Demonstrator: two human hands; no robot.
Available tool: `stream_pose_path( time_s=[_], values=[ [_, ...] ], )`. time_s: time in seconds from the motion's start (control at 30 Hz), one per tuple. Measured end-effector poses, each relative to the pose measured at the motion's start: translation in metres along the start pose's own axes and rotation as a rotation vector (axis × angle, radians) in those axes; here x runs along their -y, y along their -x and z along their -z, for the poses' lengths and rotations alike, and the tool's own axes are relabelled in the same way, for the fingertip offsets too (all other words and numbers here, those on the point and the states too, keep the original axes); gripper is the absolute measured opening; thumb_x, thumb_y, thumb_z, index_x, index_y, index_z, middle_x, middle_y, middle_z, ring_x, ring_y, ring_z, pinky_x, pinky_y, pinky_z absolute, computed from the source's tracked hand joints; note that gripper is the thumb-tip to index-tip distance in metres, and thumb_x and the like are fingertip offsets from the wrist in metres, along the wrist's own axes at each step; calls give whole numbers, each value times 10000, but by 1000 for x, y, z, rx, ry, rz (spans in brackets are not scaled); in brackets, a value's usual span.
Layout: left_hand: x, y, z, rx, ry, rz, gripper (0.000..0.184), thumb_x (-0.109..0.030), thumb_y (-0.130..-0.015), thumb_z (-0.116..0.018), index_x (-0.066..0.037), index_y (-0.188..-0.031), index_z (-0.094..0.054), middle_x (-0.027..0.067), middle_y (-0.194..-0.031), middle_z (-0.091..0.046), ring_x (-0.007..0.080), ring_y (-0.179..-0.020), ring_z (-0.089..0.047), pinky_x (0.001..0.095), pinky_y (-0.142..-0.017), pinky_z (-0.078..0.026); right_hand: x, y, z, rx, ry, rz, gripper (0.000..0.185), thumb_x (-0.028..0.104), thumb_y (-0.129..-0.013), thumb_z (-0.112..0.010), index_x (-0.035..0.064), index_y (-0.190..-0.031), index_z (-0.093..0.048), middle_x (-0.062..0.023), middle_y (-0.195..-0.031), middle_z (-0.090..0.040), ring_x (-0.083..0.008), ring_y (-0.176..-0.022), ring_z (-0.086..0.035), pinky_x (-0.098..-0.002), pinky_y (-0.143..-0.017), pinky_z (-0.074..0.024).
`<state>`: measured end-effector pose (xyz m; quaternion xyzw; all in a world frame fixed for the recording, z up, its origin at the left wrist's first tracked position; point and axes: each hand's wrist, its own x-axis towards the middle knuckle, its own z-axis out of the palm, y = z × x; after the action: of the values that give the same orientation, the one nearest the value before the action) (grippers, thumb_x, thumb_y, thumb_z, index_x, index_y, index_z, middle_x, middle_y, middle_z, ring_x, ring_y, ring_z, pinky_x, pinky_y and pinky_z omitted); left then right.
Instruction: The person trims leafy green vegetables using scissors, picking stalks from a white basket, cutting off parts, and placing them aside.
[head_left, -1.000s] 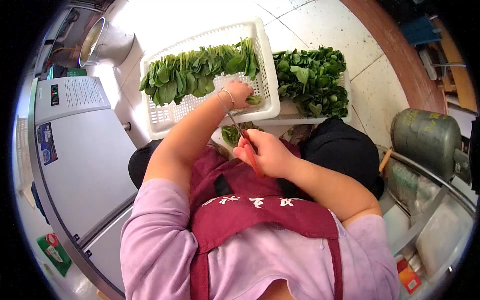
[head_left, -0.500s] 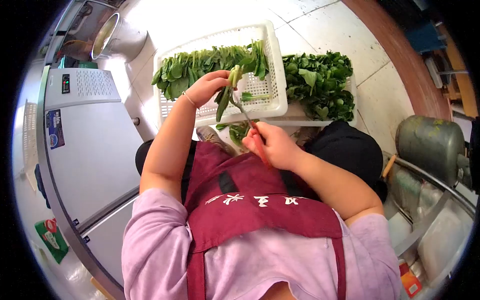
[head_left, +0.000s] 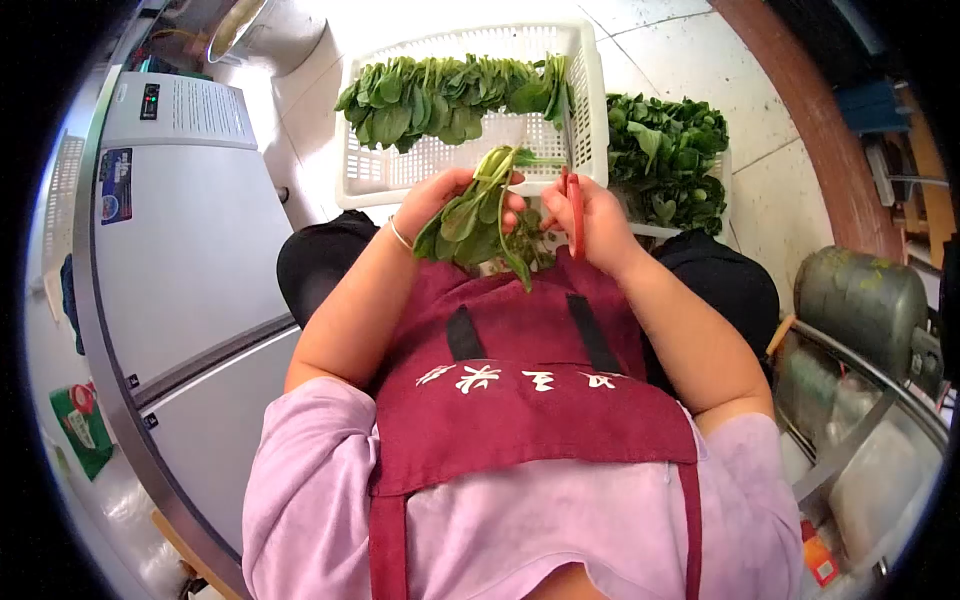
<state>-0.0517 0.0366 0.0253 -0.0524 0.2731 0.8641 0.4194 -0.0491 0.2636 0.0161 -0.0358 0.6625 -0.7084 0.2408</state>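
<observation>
My left hand [head_left: 437, 200] is closed round a small bunch of leafy greens [head_left: 470, 222], stems up and leaves hanging down over my apron. Just to its right, my right hand [head_left: 598, 222] grips red-handled scissors [head_left: 575, 215], whose blades point up and away from me. Beyond both hands is a white perforated basket [head_left: 355, 180] with a row of greens [head_left: 450, 95] along its far part. A small piece of green [head_left: 540, 160] lies near the basket's closer right corner.
A second white tray [head_left: 726, 200] holds a heap of leafy greens [head_left: 665, 150] at the right. A metal pot [head_left: 280, 35] stands at the upper left, a grey appliance [head_left: 200, 240] at the left. At the right are a metal cylinder [head_left: 862, 305] and a metal rail [head_left: 880, 375].
My left hand picked up the bunch from the basket and brought it closer to my body, leaves now fanned down. My right hand has moved up and right with the scissors.
</observation>
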Motion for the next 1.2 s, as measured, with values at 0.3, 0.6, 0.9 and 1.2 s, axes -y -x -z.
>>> stream_pose_path(
  time_s=[0.3,0.6,0.9,1.2],
  values=[
    [18,2,-4,-116,40,8,455,-257,-934,-348,24,-1288,-401,189,-1164,-565,278,-1043,-577,403,-956,-429,12,9,-3,87,232,137,165,118,-841,-644,4,-923,-558,-29,-790,-591,-90,-688,-569,-233,-634,-469],
    [29,-13,-26,-247,-407,-88,342,-96,-885,-424,25,-1200,-482,114,-1064,-592,186,-907,-608,308,-838,-487,-3,-2,6,-40,266,53,294,254,-765,-714,3,-883,-615,-42,-709,-611,-104,-654,-557,-263,-614,-462],
    [32,-14,-30,-339,-677,-79,345,-73,-867,-448,20,-1196,-492,70,-1025,-590,138,-899,-572,275,-817,-465,1,-2,9,59,47,-147,181,124,-783,-600,-33,-873,-590,-45,-728,-584,-98,-611,-521,-240,-557,-430],
    [23,-3,-19,-190,-247,67,397,-159,-869,-425,13,-1226,-454,5,-818,-482,98,-649,-432,220,-583,-384,28,-3,22,111,527,4,166,175,-757,-597,11,-774,-581,-27,-634,-546,-105,-561,-492,-264,-532,-407]
  ],
)
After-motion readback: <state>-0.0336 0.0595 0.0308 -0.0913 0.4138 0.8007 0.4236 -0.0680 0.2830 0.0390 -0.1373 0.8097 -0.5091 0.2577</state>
